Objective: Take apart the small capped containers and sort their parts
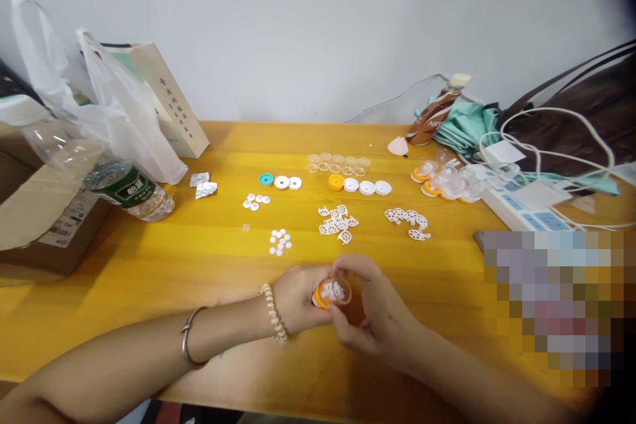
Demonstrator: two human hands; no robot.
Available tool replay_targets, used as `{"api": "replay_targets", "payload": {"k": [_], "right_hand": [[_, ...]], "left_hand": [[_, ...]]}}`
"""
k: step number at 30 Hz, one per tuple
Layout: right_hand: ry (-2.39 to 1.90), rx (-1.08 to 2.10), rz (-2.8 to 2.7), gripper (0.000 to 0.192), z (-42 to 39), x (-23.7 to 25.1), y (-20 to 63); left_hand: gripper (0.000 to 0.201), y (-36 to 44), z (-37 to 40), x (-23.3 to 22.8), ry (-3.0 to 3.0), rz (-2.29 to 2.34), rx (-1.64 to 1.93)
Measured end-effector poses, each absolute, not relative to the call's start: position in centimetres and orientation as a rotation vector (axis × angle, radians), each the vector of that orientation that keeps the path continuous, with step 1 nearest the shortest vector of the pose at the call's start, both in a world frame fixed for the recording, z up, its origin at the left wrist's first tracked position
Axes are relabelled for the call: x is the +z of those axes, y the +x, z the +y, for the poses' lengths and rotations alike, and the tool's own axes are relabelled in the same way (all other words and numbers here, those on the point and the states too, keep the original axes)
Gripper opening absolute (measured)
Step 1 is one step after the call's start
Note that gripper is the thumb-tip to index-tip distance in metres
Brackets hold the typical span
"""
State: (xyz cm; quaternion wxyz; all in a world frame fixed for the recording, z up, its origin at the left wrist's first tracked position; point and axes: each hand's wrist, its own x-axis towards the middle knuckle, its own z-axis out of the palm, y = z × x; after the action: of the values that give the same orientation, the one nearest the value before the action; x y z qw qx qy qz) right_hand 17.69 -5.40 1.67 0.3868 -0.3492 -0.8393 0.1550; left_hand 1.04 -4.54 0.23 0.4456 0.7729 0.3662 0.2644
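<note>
Over the near part of the table, my left hand [302, 298] grips a small round piece with an orange base and white parts [328, 290]. The fingers of my right hand [375, 315] pinch the rim of a clear plastic cup [348, 291] that sits over those white parts. Whether the cup is fully seated on the base I cannot tell. Beyond my hands lie small white round discs [280, 242], white spoked pieces [338, 220] and white pieces with holes [407, 217]. Farther back stand several clear cups [336, 164] in a row.
White rings with a teal cap [266, 179] and an orange cap [336, 182] form a row. Finished-looking orange-based domes [444, 180] sit near a power strip [517, 205]. At left are a cardboard box [74, 218], water bottle [132, 189] and foil pieces [205, 190]; at right, a drink bottle [437, 112].
</note>
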Motion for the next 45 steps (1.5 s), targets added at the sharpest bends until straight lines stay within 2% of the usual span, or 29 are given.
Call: {"api": "replay_targets", "payload": {"k": [2, 5, 8, 13, 17, 18, 22, 27, 31, 35, 38, 41, 43, 45], "right_hand": [[-0.885, 0.377, -2.147, 0.051, -5.3, 1.6, 17.7], [-0.926, 0.381, -2.171, 0.043, -5.2, 1.7, 17.8], [-0.890, 0.398, -2.190, 0.049, -5.2, 2.0, 17.9], [-0.841, 0.452, -2.262, 0.031, -5.0, 2.7, 18.3], [-0.800, 0.505, -2.215, 0.046, -4.8, 3.0, 18.3], [-0.838, 0.490, -2.240, 0.044, -4.7, 3.1, 18.3], [-0.761, 0.340, -2.380, 0.009, -4.5, 3.1, 18.0], [-0.499, 0.230, -2.404, 0.021, -3.9, 3.1, 18.1], [-0.688, 0.368, -2.334, 0.033, -4.1, 3.0, 18.1], [-0.829, 0.361, -2.357, 0.021, -4.6, 2.8, 17.8], [-0.793, 0.351, -2.312, 0.035, -4.8, 2.6, 17.6], [-0.836, 0.297, -2.367, 0.026, -4.7, 2.8, 17.8], [-0.732, 0.251, -2.445, 0.020, -4.4, 3.3, 18.1], [-0.549, 0.200, -2.527, 0.025, -3.9, 3.9, 18.6]], "left_hand": [[0.014, 1.0, -4.5, 0.2, 1.917, 0.910, 0.645], [0.012, 1.0, -4.5, 0.2, 1.937, 0.911, 0.641], [0.014, 1.0, -4.5, 0.2, 1.932, 0.916, 0.648], [0.013, 0.9, -4.5, 0.3, 1.922, 0.893, 0.622], [0.015, 0.8, -4.4, 0.1, 1.871, 0.918, 0.633], [0.016, 0.8, -4.4, 0.1, 1.887, 0.905, 0.628], [0.017, 0.7, -4.3, 0.1, 1.973, 0.884, 0.574], [0.018, 0.6, -4.4, -0.1, 1.951, 0.922, 0.471], [0.017, 0.5, -4.3, -0.2, 1.945, 0.916, 0.545], [0.018, 0.5, -4.3, -0.2, 1.993, 0.860, 0.588], [0.019, 0.5, -4.3, -0.1, 1.984, 0.859, 0.592], [0.016, 0.5, -4.3, 0.1, 1.985, 0.849, 0.566], [0.016, 0.5, -4.2, 0.1, 1.982, 0.877, 0.514], [0.018, 0.5, -4.2, 0.0, 1.960, 0.916, 0.468]]}}
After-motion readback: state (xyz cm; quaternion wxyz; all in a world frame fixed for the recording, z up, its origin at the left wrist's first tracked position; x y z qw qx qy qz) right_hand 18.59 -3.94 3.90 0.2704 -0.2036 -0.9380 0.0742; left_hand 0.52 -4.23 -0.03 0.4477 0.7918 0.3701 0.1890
